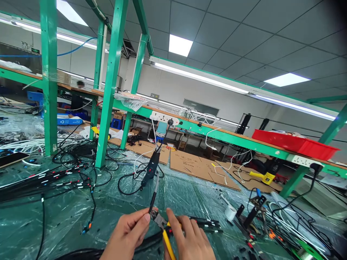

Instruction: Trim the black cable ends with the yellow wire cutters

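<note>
My left hand [130, 233] pinches the end of a black cable [152, 202] between thumb and fingertips, near the bottom middle of the head view. Just right of it, my right hand [189, 238] holds yellow-handled cutting pliers [168, 242]. The pliers' metal jaws are right beside the cable end, by my left fingertips. Whether the jaws touch the cable is too small to tell. A black power tool [151, 168] with a cord lies on the green, film-covered table [108, 202] beyond my hands. Black cables with bare-looking tips lie behind and under my right hand.
Black cable bundles [73, 178] spread at the left, near green posts [108, 83]. At the right are a white roll [230, 212], a black metal fixture [251, 213], a green spool [306, 250] and a red bin [292, 142] on the shelf. Cardboard [192, 166] lies behind.
</note>
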Available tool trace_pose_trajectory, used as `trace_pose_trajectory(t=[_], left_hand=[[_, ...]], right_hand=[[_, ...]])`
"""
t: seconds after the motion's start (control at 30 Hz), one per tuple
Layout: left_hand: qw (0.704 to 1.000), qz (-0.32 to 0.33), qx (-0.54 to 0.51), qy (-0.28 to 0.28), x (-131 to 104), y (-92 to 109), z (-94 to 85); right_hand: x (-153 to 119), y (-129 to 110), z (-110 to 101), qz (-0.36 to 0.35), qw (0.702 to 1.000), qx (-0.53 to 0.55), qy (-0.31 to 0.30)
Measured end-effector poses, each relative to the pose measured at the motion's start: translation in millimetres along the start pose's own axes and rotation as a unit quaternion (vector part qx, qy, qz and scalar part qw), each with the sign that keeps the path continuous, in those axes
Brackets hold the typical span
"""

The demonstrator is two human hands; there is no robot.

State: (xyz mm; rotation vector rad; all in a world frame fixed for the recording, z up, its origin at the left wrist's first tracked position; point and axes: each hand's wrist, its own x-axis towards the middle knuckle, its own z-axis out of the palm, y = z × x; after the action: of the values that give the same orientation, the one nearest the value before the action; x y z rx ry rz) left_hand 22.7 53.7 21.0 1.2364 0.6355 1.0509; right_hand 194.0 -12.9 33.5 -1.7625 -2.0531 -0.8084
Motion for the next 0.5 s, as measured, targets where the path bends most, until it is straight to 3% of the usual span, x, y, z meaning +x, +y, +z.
trace_pose_trajectory(t=[0.5], left_hand=[[0.977,0.085,0.192,0.044,-2.3,-3.7,5.6]], right_hand=[[-5.1,-11.8,7.8,0.008,1.0,-0.026,-0.015]])
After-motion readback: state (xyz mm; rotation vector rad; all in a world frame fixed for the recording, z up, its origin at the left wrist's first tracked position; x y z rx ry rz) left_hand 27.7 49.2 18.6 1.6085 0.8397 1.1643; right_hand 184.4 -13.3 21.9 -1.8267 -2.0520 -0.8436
